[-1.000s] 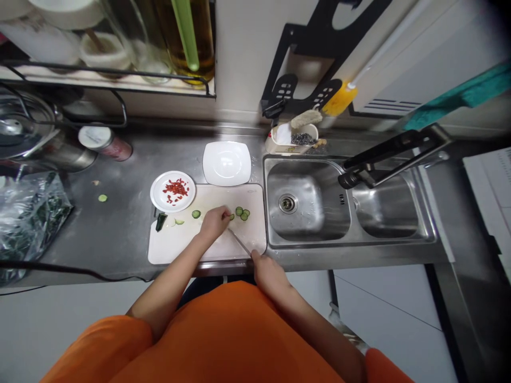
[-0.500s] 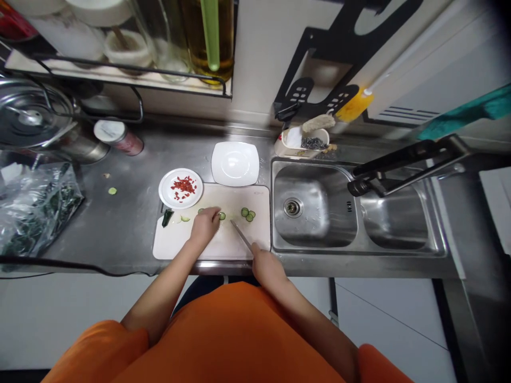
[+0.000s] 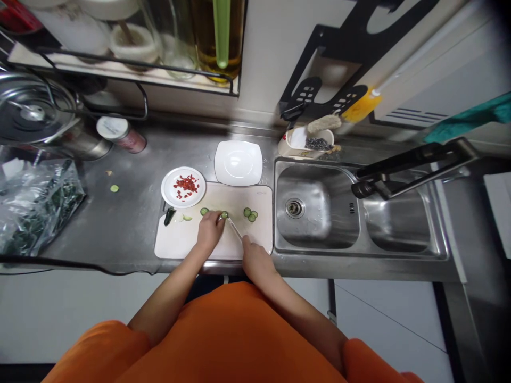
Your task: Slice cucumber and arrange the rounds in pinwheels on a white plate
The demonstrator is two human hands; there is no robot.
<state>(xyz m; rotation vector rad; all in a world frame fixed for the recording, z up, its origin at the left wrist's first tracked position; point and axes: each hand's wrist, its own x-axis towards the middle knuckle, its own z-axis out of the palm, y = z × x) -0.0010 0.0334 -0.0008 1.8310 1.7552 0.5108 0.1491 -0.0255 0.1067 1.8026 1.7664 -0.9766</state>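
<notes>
My left hand [image 3: 211, 232] is closed over a cucumber piece [image 3: 224, 215] on the white cutting board [image 3: 179, 244]; its fingers hide part of the piece. In my right hand [image 3: 257, 259] is a knife [image 3: 235, 229], gripped by the handle, its tip right at the cucumber. Several thin cucumber slices [image 3: 250, 214] lie together at the board's right side. Another cucumber piece [image 3: 204, 211] rests just behind my left hand. Pale green scraps [image 3: 187, 217] and a dark green piece [image 3: 169, 216] lie at the left of the board.
A round plate of chopped red pieces [image 3: 187, 186] overlaps the board's back left corner. Behind the board stands a square white plate [image 3: 238, 163]. To the right is a double sink [image 3: 315, 213] with a black faucet [image 3: 399, 165]. A plastic bag of greens [image 3: 43, 207] sits far left.
The knife and my right hand have moved left, bringing the tip from beside the cucumber onto it. My left hand has shifted slightly, and the whole view has moved a little.
</notes>
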